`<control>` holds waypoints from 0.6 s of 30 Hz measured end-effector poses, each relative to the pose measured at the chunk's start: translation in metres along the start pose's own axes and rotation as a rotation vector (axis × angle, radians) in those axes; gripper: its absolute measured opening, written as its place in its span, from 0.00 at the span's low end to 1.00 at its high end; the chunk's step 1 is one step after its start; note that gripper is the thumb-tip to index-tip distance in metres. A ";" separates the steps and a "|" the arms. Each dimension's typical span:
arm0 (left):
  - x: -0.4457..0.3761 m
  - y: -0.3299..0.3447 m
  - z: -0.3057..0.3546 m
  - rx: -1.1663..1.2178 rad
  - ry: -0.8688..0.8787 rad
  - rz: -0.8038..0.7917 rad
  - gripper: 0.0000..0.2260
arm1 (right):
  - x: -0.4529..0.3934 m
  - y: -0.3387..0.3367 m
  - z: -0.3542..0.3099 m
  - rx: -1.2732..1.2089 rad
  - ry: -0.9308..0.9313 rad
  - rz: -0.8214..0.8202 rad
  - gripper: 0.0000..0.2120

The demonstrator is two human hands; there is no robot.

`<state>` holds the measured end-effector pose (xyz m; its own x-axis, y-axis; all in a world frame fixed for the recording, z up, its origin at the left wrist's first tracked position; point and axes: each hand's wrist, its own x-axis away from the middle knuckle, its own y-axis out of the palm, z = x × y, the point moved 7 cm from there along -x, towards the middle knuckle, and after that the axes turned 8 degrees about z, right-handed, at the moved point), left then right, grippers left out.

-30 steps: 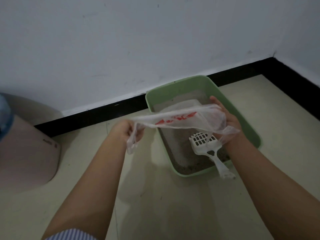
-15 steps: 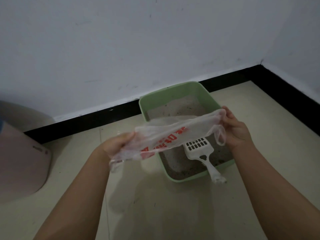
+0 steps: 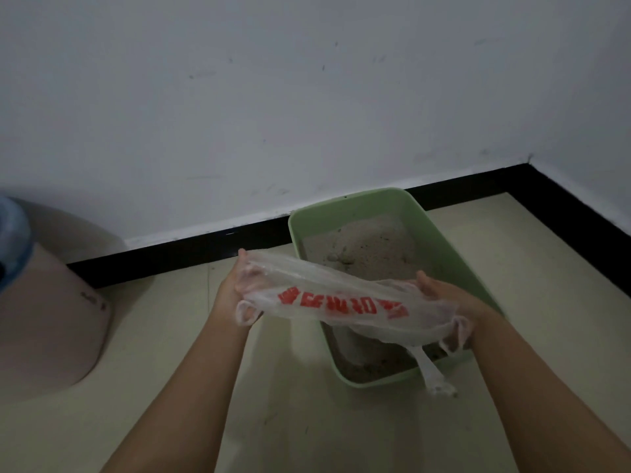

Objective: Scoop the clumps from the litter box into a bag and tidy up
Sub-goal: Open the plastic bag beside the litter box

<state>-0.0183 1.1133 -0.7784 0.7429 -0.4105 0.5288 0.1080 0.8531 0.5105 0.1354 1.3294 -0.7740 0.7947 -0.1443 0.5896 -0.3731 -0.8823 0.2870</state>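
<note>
The floor is pale tile, and it meets a white wall with a black skirting. At the far left stands a big pinkish object; I cannot tell what it is. The green litter box sits on the floor near the wall, with sandy litter heaped toward its far end. A few small lumps show on the heap, but they are too small to name surely.

Over the near half of the box hangs a thin clear bag with red print, stretched between two hands. The left hand pinches one end with curled fingers, and the right hand holds the other end, also with curled fingers. So each grip is closed on the bag. Under the bag the white handle of the scoop sticks out over the near rim of the box; its head is hidden.

I judge the step is opening the bag, before any scooping. Next, the mouth must be found and spread open. Then one hand should be free to take the scoop.
</note>
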 end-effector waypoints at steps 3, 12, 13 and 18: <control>0.005 0.010 0.013 -0.001 0.035 -0.267 0.21 | 0.002 -0.010 0.007 0.395 0.091 -0.014 0.09; 0.001 -0.014 0.009 -0.245 -0.034 -0.241 0.28 | -0.006 -0.028 -0.001 -0.206 0.008 0.244 0.10; 0.003 -0.014 0.006 -0.359 -0.034 -0.237 0.30 | -0.008 -0.028 -0.004 -0.326 -0.020 0.257 0.10; 0.010 -0.001 0.000 -0.996 0.074 -0.127 0.09 | -0.014 -0.021 -0.013 -0.571 -0.084 0.307 0.08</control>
<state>-0.0111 1.1085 -0.7739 0.7232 -0.5246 0.4491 0.6670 0.6992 -0.2574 0.1259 1.3558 -0.7784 0.6375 -0.4071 0.6541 -0.7664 -0.4218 0.4844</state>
